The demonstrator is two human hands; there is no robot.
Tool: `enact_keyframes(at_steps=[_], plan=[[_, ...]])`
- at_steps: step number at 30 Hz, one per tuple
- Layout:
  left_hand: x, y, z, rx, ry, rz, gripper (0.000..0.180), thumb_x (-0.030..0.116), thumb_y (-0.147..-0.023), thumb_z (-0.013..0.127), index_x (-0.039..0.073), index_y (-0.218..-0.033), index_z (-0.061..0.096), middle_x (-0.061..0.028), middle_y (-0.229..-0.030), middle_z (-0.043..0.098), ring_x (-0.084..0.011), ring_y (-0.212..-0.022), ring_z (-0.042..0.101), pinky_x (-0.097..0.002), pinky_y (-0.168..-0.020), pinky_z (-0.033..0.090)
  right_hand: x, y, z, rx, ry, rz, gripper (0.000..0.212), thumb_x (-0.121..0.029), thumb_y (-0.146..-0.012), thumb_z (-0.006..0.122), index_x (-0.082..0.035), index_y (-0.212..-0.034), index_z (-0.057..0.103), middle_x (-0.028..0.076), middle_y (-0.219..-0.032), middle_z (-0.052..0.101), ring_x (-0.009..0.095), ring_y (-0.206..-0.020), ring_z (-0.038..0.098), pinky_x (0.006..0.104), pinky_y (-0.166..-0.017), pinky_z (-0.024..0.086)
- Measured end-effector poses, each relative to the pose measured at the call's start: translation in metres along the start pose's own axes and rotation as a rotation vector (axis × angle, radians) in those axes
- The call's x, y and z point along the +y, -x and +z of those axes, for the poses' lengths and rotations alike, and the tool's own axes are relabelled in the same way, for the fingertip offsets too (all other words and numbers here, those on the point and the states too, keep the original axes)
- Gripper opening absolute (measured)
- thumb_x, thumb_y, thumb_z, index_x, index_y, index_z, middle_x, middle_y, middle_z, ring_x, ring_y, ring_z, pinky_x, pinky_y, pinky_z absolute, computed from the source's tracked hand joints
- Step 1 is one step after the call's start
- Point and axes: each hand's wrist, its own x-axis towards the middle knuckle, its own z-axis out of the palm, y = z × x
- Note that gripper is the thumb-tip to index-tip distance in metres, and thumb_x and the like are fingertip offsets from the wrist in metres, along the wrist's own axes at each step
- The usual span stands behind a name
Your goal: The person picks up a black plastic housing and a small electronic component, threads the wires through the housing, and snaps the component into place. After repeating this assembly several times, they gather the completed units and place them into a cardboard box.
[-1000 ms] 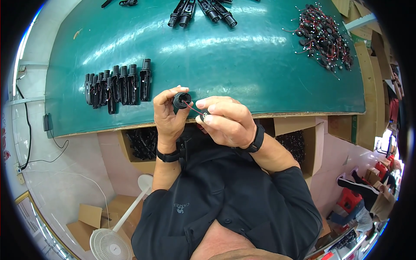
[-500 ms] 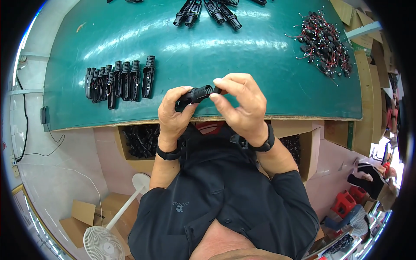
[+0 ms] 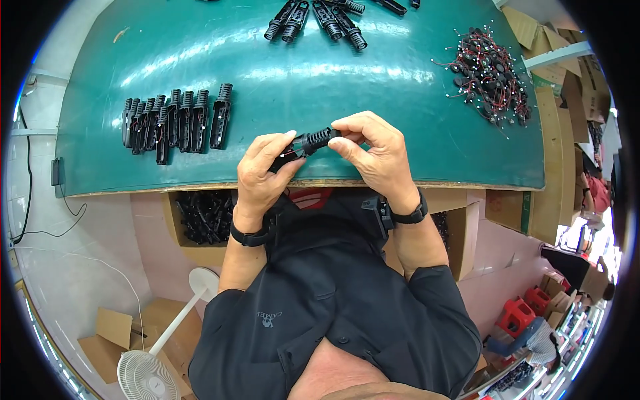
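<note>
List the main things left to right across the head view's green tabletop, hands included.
Row of black ribbed plastic housings, bare left hand, held black ribbed plastic housing, bare right hand, pile of small round black parts with red wires.

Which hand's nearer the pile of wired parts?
Right. The right hand is left of the pile and closer to the person's body; the left hand, gripping the black casing, is farther left.

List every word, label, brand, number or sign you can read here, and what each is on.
Shirt: pale lettering with a small emblem on the chest; I don't copy out printed words or brands.
Fan: a mark at its hub, too small to read.
Held part: no readable text.
</note>
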Motion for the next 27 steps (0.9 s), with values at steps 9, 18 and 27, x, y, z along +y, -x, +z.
enact_keyframes(at_steps=[9,18,27], plan=[[0.0,-0.001,-0.001,-0.051,0.014,0.005,0.057,0.001,-0.074,0.091,0.005,-0.128,0.074,-0.0145,-0.112,0.074,-0.0286,-0.095,0.073,-0.0362,-0.081,0.06,0.008,0.002,-0.001,-0.024,-0.084,0.023,0.024,-0.008,-0.091,0.085,0.0,-0.112,0.077,0.008,-0.102,0.073,0.014,-0.087,0.069,0.0253,-0.075,0.056],[-0.003,0.0,-0.002,-0.037,0.022,-0.009,0.055,0.004,-0.075,0.091,0.004,-0.128,0.073,-0.0151,-0.11,0.074,-0.0293,-0.094,0.073,-0.0364,-0.08,0.06,0.014,0.022,0.034,0.136,0.244,-0.2,0.05,-0.01,-0.092,0.083,-0.001,-0.138,0.067,0.016,-0.127,0.07,0.022,-0.095,0.073,0.0327,-0.083,0.062],[-0.002,-0.001,-0.004,-0.041,0.044,-0.026,0.053,0.003,-0.076,0.09,0.003,-0.127,0.073,-0.0152,-0.108,0.074,-0.0288,-0.091,0.073,-0.0363,-0.079,0.059,0.017,0.033,0.052,0.116,0.114,-0.129,0.074,-0.009,-0.093,0.082,-0.001,-0.158,0.048,0.021,-0.15,0.059,0.029,-0.12,0.069,0.037,-0.097,0.063]])
